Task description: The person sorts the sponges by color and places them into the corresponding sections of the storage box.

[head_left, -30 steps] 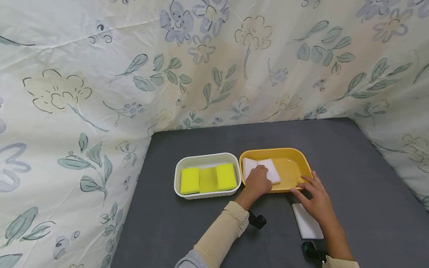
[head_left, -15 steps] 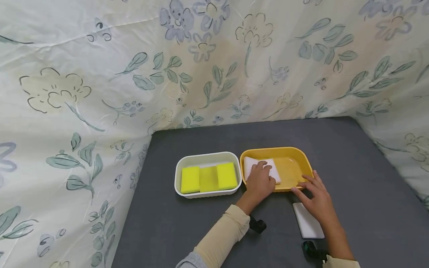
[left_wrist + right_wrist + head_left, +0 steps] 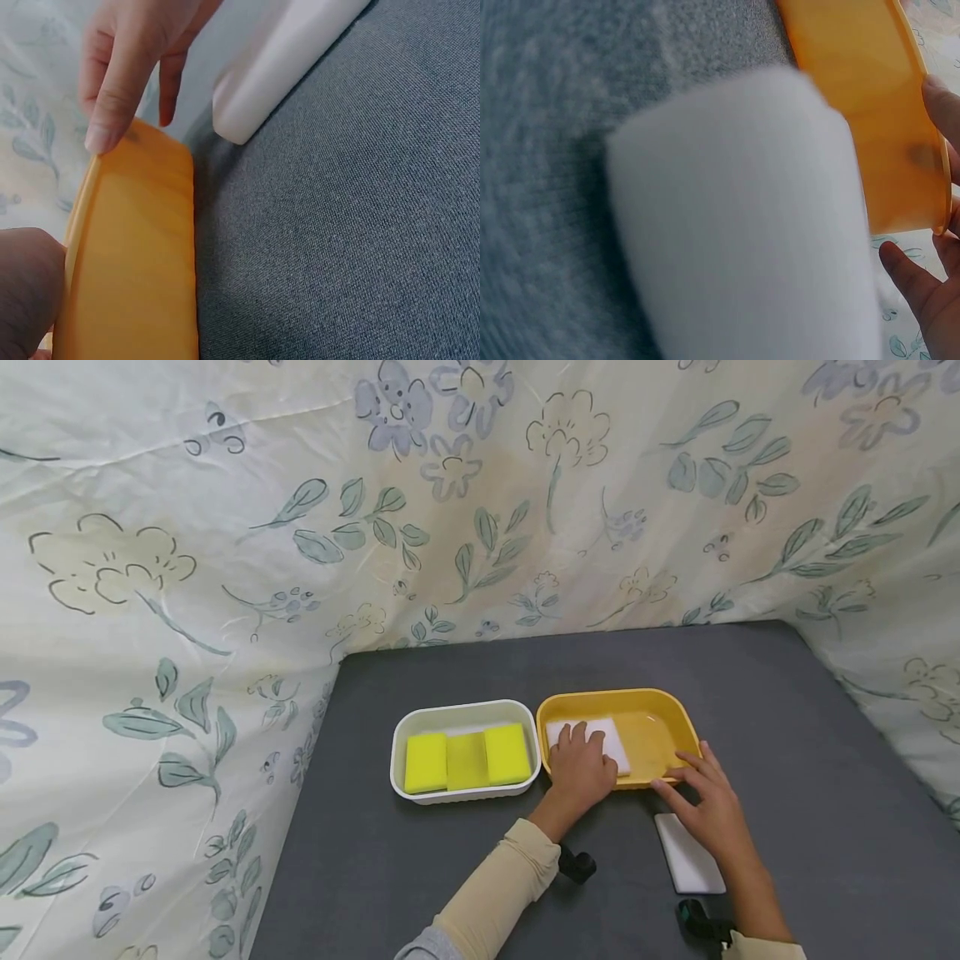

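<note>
In the head view a white sponge-like pad (image 3: 613, 745) lies in the left half of the yellow tray (image 3: 651, 697). My left hand (image 3: 581, 770) rests on that pad with its fingers spread forward over it, hiding part of it. At the tray's front right corner my right hand (image 3: 708, 802) holds the rim, thumb at the front and fingers over the right side. The left wrist view shows the right thumb against the rim and my left thumb (image 3: 28, 289) beside the tray's outer wall. Another white block (image 3: 742, 225) lies on the table under the right wrist.
Left of the yellow tray, almost against it, stands a white tray (image 3: 399, 758) with yellow sponges (image 3: 467, 760) inside. The dark grey table (image 3: 450, 672) ends at a floral cloth (image 3: 487, 527) hanging behind it and along the sides.
My left fingers have lifted, spread and come down farther forward on the white pad. Its back edge, notched and uneven before, now looks straight. My right hand keeps its place on the rim.
</note>
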`<state>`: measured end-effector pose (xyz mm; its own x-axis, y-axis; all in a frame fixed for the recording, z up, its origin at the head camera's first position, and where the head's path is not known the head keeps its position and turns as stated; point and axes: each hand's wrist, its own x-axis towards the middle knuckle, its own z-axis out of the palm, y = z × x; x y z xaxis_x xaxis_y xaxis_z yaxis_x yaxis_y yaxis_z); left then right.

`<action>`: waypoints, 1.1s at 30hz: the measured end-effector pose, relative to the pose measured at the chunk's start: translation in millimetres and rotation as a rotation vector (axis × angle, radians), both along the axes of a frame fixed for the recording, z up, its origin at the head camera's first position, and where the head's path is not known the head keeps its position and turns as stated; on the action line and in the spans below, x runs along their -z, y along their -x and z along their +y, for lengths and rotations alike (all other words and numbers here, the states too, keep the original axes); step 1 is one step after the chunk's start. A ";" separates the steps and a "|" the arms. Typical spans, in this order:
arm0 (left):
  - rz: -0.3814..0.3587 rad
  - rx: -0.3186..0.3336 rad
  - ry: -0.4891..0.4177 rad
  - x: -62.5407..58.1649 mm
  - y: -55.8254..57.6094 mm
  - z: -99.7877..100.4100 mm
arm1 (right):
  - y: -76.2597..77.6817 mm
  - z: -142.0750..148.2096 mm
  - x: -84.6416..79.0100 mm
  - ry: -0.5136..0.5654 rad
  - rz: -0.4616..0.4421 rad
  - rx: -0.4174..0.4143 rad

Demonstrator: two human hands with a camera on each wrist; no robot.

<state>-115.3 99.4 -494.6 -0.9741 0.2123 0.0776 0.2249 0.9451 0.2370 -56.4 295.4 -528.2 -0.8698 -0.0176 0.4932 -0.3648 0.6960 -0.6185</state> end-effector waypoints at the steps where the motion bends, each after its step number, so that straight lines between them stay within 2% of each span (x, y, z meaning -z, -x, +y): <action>1: -0.008 0.001 0.009 -0.2 0.0 0.0 | 0.1 0.0 -0.1 -0.001 0.002 0.000; 10: -0.016 0.028 0.067 -0.1 0.3 -0.1 | -1.1 0.1 -0.8 -0.006 -0.009 0.011; 16: -0.062 0.046 0.098 -3.1 -0.3 -2.5 | -0.8 0.7 -0.2 -0.008 -0.006 0.012; 18: -0.049 0.059 0.109 -3.2 -1.3 -2.8 | -0.6 0.8 -0.2 -0.010 -0.009 0.012; 20: 0.005 0.106 0.119 -2.7 -3.6 -3.3 | -0.6 1.0 0.2 -0.010 -0.015 0.011; 22: 0.092 0.169 0.098 -2.4 -7.6 -3.0 | -1.1 1.6 0.4 -0.006 -0.022 0.011; 26: 0.295 0.314 -0.029 -2.5 -18.2 -0.8 | 0.2 3.5 0.9 -0.007 -0.003 0.012; 29: 0.417 0.412 -0.146 -0.1 -25.6 1.4 | 2.8 4.3 1.8 -0.016 0.031 0.003; 31: 0.464 0.488 -0.202 3.6 -31.3 2.7 | 3.5 4.7 3.1 -0.023 0.047 -0.011; 33: 0.458 0.580 -0.243 9.3 -38.9 3.5 | 2.9 4.8 4.1 -0.031 0.052 -0.025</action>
<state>-76.4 102.9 -503.8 -0.5721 0.6041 0.5548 0.7932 0.5797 0.1866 -59.3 300.2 -532.3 -0.8420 -0.0545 0.5368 -0.4132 0.7048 -0.5766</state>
